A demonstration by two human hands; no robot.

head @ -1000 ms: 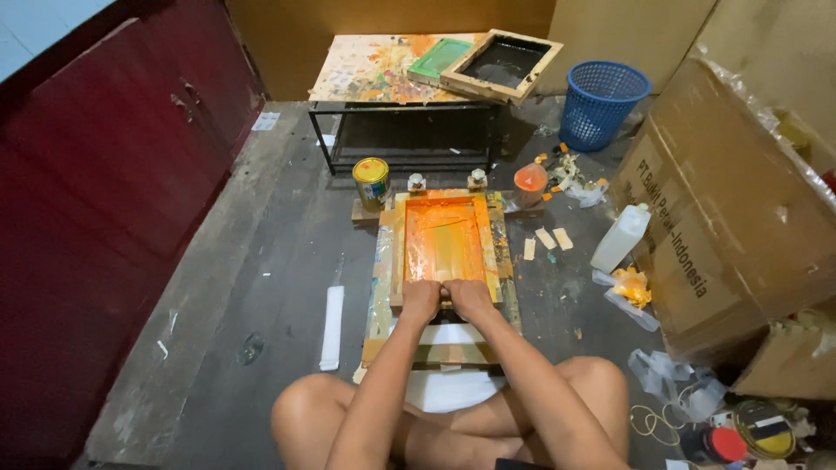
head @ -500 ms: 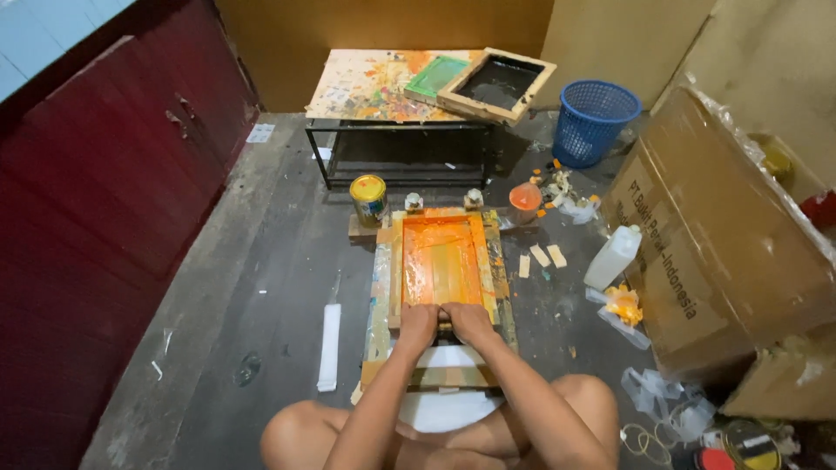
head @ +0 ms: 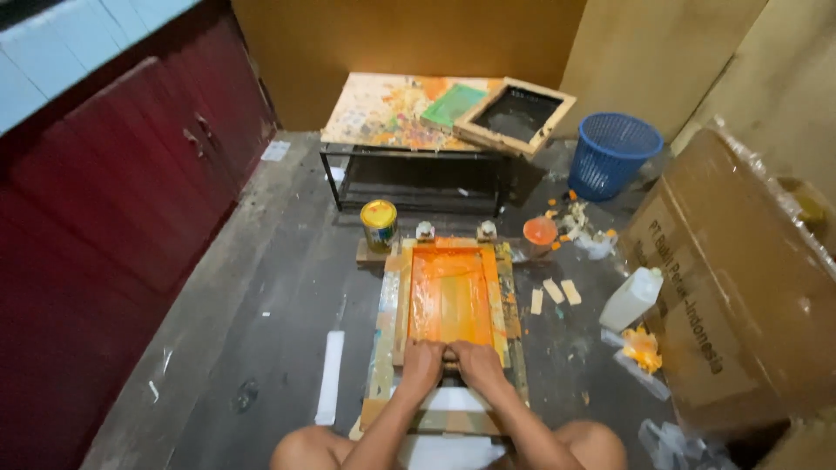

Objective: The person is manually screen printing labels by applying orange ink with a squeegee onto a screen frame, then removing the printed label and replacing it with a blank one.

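Both the left hand (head: 421, 365) and the right hand (head: 476, 363) are clenched side by side on a squeegee (head: 449, 355). It rests at the near end of the orange-inked screen frame (head: 450, 296).

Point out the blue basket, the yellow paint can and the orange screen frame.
blue basket (head: 614, 155): head view, front wall.
yellow paint can (head: 379, 225): head view, its side.
orange screen frame (head: 450, 296): head view, inked mesh.

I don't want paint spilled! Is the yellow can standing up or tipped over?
Upright. The yellow can stands on its base on the floor, top facing up.
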